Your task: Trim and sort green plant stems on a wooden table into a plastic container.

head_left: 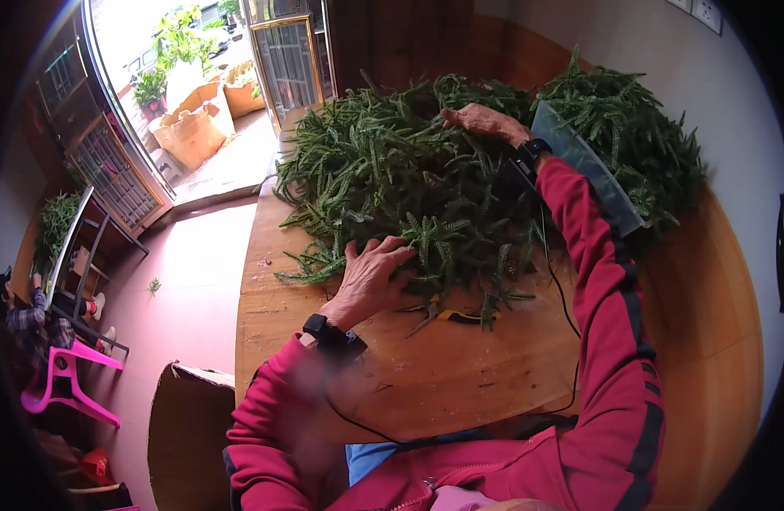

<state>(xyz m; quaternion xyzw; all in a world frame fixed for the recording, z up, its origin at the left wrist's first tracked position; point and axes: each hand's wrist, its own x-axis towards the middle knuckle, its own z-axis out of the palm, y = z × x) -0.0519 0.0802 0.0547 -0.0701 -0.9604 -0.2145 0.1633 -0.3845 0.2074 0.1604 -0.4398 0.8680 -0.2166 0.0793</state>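
A large heap of green artificial pine sprigs [366, 162] covers the far part of the wooden table [460, 375]. My left hand [371, 277] rests at the heap's near left edge, palm down, fingers apart; its fingertips touch the sprigs and are partly hidden. Stretched across to the far side, my right hand [487, 123] lies over the top of the heap with its fingers extended to the left. I see nothing clearly held in either hand. Pliers with yellow and black handles [469, 318] lie on the table at the heap's near edge, partly under sprigs.
A translucent plastic bin [592, 166] full of sprigs stands at the right. Thin black cables [562, 294] run from my wrists. Left of the table are a cardboard box [188, 426], a pink plastic chair [68, 383] and a seated person [30, 324]. Beyond is an open door [290, 60].
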